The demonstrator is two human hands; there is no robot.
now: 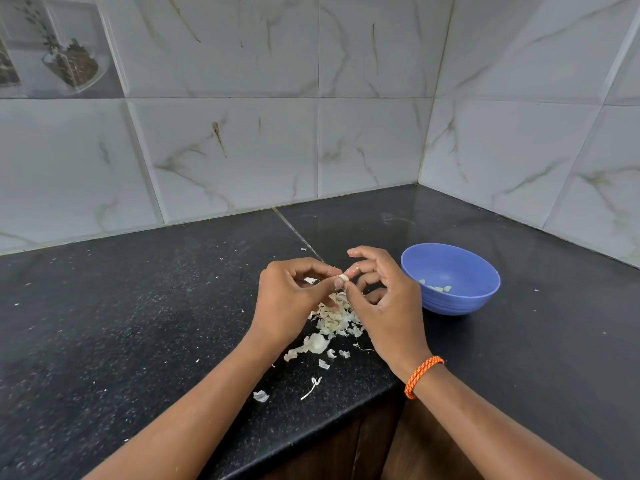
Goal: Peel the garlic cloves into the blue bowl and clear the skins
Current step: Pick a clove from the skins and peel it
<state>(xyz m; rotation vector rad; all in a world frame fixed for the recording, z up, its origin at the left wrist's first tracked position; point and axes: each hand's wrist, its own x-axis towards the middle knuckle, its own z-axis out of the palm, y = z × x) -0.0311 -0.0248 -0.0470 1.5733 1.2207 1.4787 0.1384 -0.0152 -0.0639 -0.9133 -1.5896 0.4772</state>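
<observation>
Both hands are working 1 garlic clove (343,277) above the black counter (138,306): left hand (291,299) is pinching it between thumb and fingers, right hand (384,299) is pinching its other end. Skins pile (332,323) is lying right under the hands. Blue bowl (460,299) is sitting just right of them, holding a few peeled cloves (437,288)

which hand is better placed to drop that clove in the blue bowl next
Right hand, probably. The blue bowl sits just beside it, while the left hand is farther off. Both pinch the garlic clove.
</observation>
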